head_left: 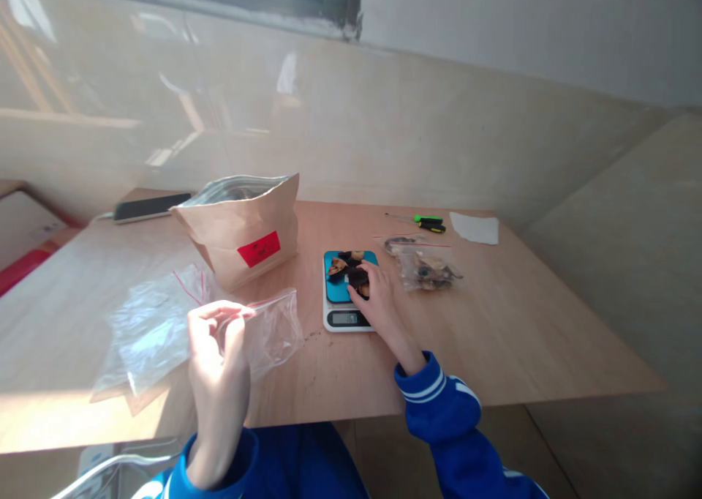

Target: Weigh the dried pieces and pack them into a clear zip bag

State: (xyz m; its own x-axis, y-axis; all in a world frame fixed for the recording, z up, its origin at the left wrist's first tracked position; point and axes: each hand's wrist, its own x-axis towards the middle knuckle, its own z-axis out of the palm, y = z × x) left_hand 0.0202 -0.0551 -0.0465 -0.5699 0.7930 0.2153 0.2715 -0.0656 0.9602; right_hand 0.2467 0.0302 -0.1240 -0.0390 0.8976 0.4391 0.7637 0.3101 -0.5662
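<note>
My left hand pinches the top edge of a clear zip bag with a red seal line; the bag hangs to the right of the fingers and looks empty. My right hand reaches over a white kitchen scale with a blue top, its thumb and fingers closed around some dark dried pieces, brown and black, possibly dried mushroom. More of these pieces lie on the blue platform. The scale's display is too small to read. Behind my left hand stands an open brown paper pouch with a red label.
Filled zip bags lie right of the scale. Beyond them are screwdrivers and a white paper piece. Flat clear bags lie at left, a black phone-like object behind. A wall closes the table's back.
</note>
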